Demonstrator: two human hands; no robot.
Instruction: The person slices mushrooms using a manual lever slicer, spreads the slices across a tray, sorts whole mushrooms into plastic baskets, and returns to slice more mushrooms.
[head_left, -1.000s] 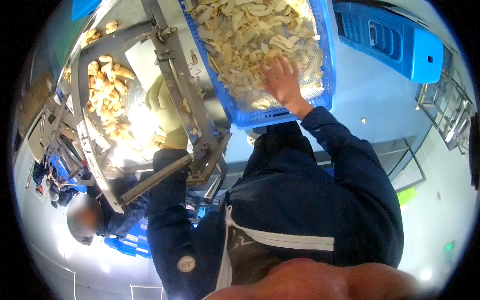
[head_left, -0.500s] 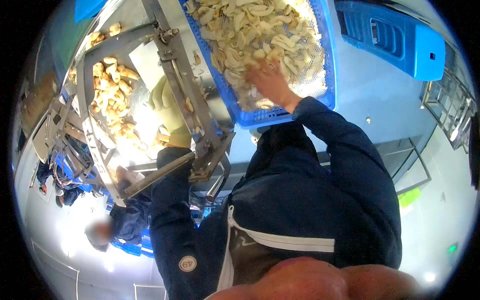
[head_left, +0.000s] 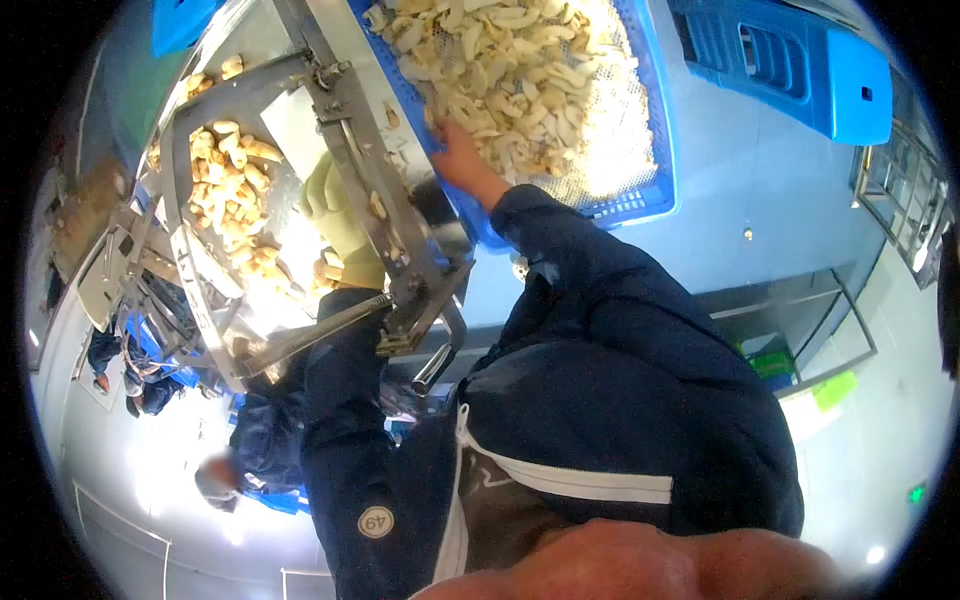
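Pale slices [head_left: 540,95] lie in a blue basket [head_left: 657,120], and from our right hand [head_left: 462,160] they spread to the right and away from us. That hand is at the basket's left wall, on the near edge of the heap, and is plainly the nearer of our two. Its fingers point away from us and look partly bent; their tips are lost against the slices and the rim, so we cannot tell how far they are spread or whether they have hold of anything. The heap runs lengthwise with the basket, away from our body, while single slices point every which way.

Our left hand [head_left: 332,205], in a pale glove, is across a metal frame [head_left: 345,150] from the basket. Its fingers lie side by side; we cannot see its palm, nor whether it grips anything. Uncut pieces [head_left: 230,180] are heaped to its left on the shiny metal tabletop [head_left: 285,190].

The basket's floor is a fine mesh, thinly covered towards the near right corner. Beyond the basket's right wall we see a blue stool [head_left: 855,80] and a metal rack [head_left: 905,200]; at lower left, a co-worker's dark jacket [head_left: 265,440] shows beyond our sleeve.
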